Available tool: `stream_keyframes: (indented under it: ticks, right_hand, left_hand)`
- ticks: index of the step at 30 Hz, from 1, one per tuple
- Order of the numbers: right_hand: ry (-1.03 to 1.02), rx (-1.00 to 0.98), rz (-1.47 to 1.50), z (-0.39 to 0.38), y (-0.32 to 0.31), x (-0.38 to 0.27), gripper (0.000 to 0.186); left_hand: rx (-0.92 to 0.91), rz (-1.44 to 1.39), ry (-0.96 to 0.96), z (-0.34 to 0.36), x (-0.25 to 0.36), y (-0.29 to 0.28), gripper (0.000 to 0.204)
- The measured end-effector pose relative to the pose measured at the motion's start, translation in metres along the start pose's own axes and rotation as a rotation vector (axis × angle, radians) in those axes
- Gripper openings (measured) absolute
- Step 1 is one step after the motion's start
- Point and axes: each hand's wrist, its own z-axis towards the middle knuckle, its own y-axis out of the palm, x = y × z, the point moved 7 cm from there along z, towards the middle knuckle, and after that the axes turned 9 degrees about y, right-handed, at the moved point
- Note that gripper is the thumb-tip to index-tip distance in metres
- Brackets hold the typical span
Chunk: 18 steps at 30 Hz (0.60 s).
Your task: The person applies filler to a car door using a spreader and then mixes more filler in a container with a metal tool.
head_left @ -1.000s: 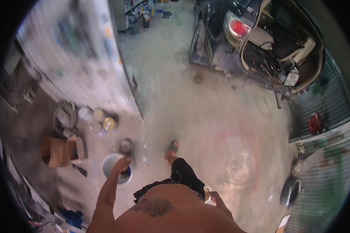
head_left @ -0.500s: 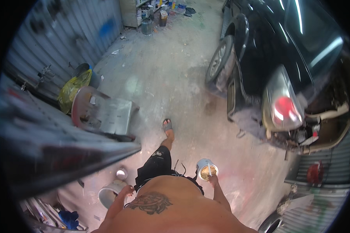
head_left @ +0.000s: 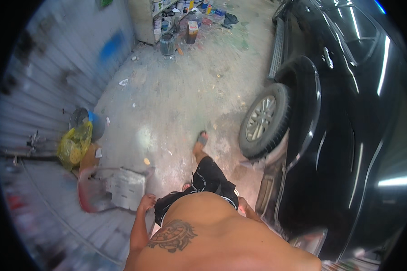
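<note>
My left hand (head_left: 147,201) hangs beside my black shorts with fingers loosely curled and nothing visible in it, over a grey plastic chair (head_left: 126,183) with a reddish rim at the lower left. My right hand (head_left: 241,203) is by my right hip, gripping a metal can (head_left: 236,194) mostly hidden behind my body, only a sliver of pale rim showing. The black car (head_left: 339,149) stands close on my right, its wheel (head_left: 263,119) just ahead of that hand.
A corrugated wall (head_left: 54,67) runs along my left, with a blue bucket (head_left: 97,126) and yellow bag (head_left: 74,147) against it. At the back stand shelves of paint containers (head_left: 144,25), a grey bucket (head_left: 167,44) and a carton-like container (head_left: 191,34) on the stained concrete floor (head_left: 181,86).
I have walked forward past the white wall's edge; the car's wheel and chair are nearer. The can in my right hand has slipped mostly out of view behind my body.
</note>
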Motion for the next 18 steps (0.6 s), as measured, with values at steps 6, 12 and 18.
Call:
stream_keyframes:
  ticks: [6,12,18]
  right_hand:
    - [-0.096,0.002,-0.148,0.091,-0.001,-0.245,0.005]
    - [0.122,0.135,-0.018,0.106,-0.098,-0.455,0.009]
    - [-0.089,0.011,-0.017,0.201,-0.178,-0.697,0.057]
  left_hand:
    - [-0.012,0.913,0.287,0.137,0.203,-0.100,0.024]
    - [0.157,0.459,0.337,0.253,0.553,0.029,0.026]
    - [0.123,0.631,0.609,0.355,0.886,0.124,0.027]
